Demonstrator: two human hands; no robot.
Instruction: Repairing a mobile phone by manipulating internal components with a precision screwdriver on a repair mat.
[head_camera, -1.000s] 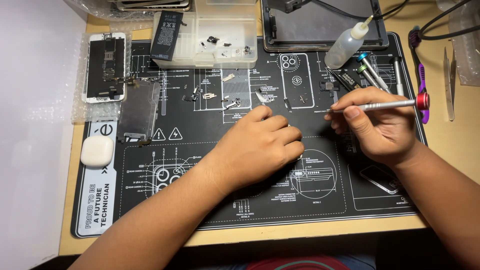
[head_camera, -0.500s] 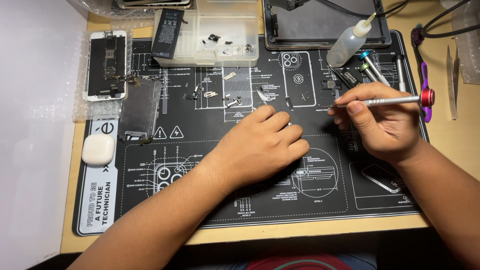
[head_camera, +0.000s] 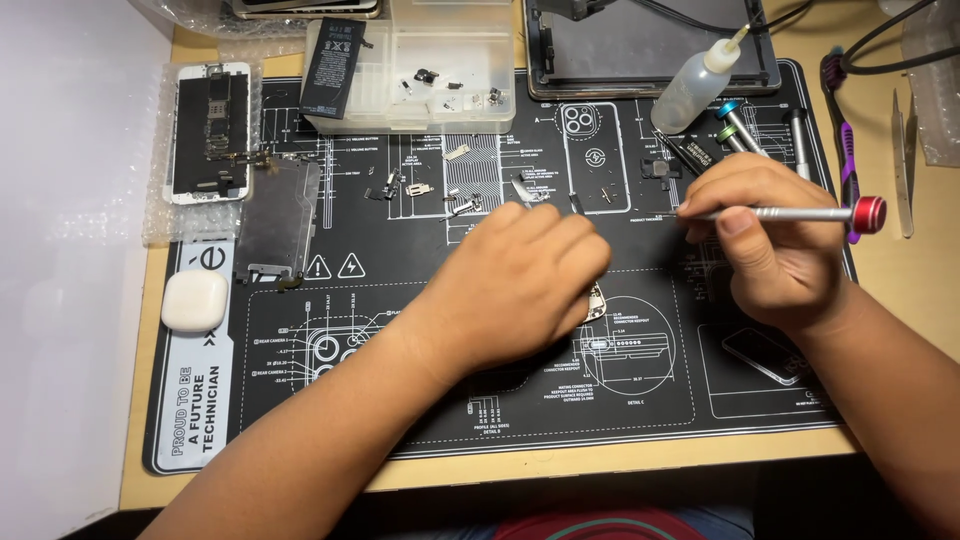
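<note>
Silver and slim, the precision screwdriver (head_camera: 790, 213) lies almost level across the right hand (head_camera: 775, 250), its long axis running left to right: the red cap points right, out past the knuckles, and the fine tip points left, toward the middle of the black repair mat (head_camera: 400, 400). Thumb and fingers are pinched together on the shaft. The left hand (head_camera: 520, 285) rests palm down on the mat just left of that tip, fingers curled over a small metal part (head_camera: 597, 300) of which only an edge shows at the knuckles; whether it is pinched or merely covered I cannot tell. This hand is the nearer one to the part, and it sits between the driver tip and whatever lies under it.

Just beyond the left hand's fingertips, loose small brackets and screws (head_camera: 430, 190) are scattered on the mat. Farther off stands a clear parts tray (head_camera: 440, 100) with a black battery (head_camera: 333, 55) leaning on its left end. To the far right of it a squeeze bottle (head_camera: 700, 85) lies tilted, with spare drivers (head_camera: 735, 125) beside it. At the left edge lie an opened phone (head_camera: 208, 130), a metal shield plate (head_camera: 277, 215) and a white earbud case (head_camera: 194, 301).
</note>
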